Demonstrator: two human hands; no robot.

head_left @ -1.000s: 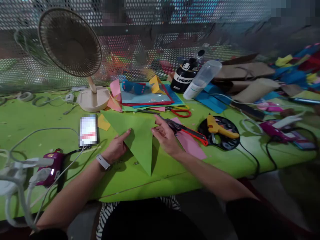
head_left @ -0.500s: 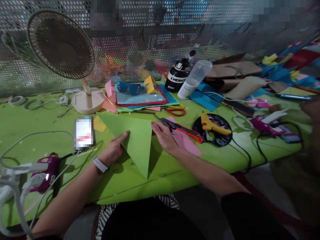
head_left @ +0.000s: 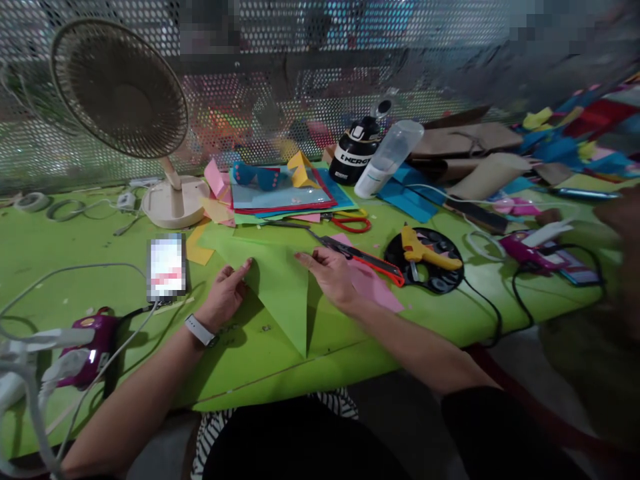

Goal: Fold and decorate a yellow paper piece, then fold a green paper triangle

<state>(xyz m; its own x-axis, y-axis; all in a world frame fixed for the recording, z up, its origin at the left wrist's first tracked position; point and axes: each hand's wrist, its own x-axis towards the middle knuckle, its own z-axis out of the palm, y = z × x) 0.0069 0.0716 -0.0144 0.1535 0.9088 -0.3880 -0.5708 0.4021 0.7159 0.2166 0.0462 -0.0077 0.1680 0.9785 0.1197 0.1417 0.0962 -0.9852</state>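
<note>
A sheet of green paper (head_left: 279,287), folded to a downward point, is held in front of me over the green table. My left hand (head_left: 227,291), with a watch on its wrist, grips the paper's left edge, thumb on top and the other fingers partly hidden. On the opposite side, my right hand (head_left: 333,275) pinches the right edge between thumb and fingers. Close beyond the right hand lie a red box cutter (head_left: 377,263) and a piece of pink paper (head_left: 375,288). Scraps of yellow paper (head_left: 200,245) rest left of the green sheet.
A phone (head_left: 167,267) and a purple power strip (head_left: 95,347) with cables lie left. Behind stand a fan (head_left: 173,203), a black bottle (head_left: 353,157) and red-handled scissors (head_left: 353,225). A yellow glue gun (head_left: 430,253) rests on a black tray at right.
My right hand has turned and shifted its grip, its thumb now over the paper's right edge. The paper's lower point has swung slightly right. My left hand has barely moved.
</note>
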